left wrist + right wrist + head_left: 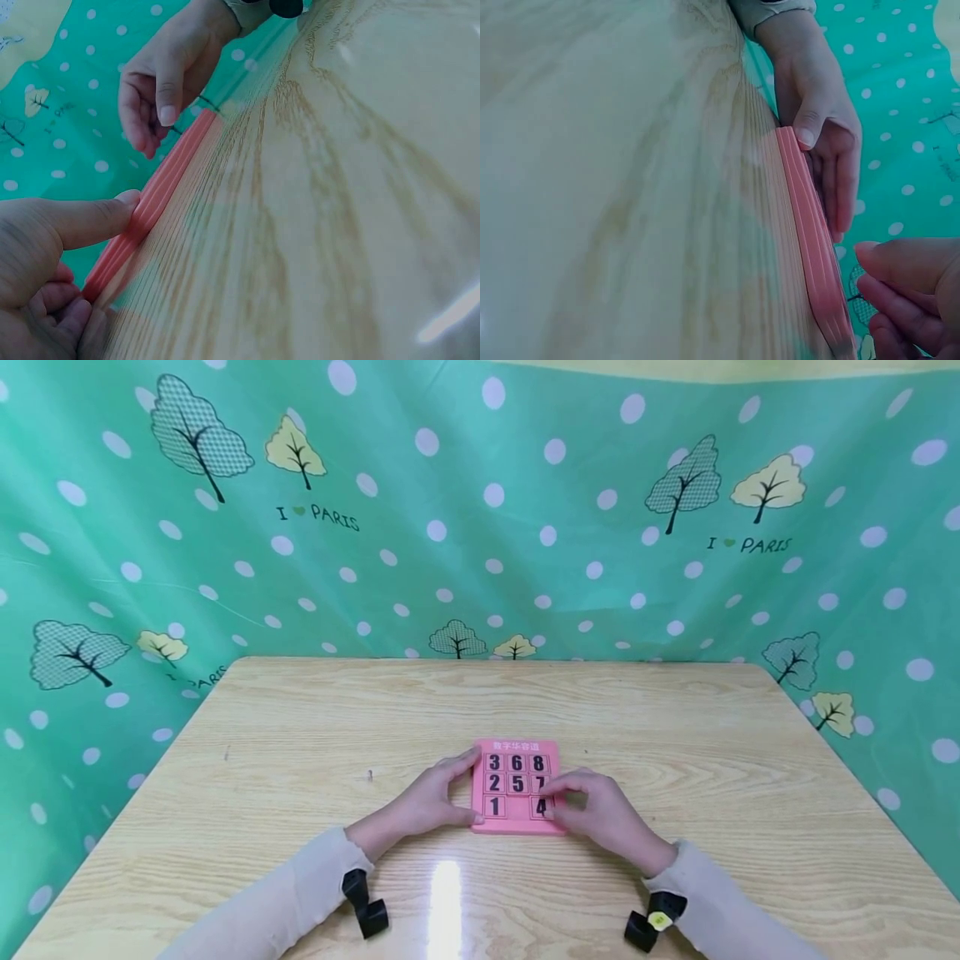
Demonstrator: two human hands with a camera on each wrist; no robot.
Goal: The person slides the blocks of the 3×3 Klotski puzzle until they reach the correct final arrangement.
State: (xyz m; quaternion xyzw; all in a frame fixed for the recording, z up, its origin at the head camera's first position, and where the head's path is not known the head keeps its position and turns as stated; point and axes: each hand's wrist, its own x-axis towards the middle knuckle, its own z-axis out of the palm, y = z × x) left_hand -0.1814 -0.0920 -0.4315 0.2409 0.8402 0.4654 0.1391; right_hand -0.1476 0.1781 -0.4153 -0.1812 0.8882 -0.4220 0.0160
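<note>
A pink number slide puzzle (517,810) lies flat on the table. Its rows read 3 6 8, then 2 5 7, then 1, a gap, and 4. My left hand (427,797) holds its left side, thumb at the near corner and fingers along the far part. Over the right column hovers my right hand (603,810), index fingertip at the 7 tile (540,783) and thumb by the 4 tile (541,807), partly covering both. In the right wrist view, the right thumb and fingers are relaxed beside the puzzle's pink edge (810,225), with nothing pinched between them.
The wooden table (300,718) stretches around the puzzle on all sides. Behind it hangs a green dotted curtain (480,560) printed with trees. Black wrist cameras (365,903) sit on both sleeves, and a bright reflection shows near the table's front.
</note>
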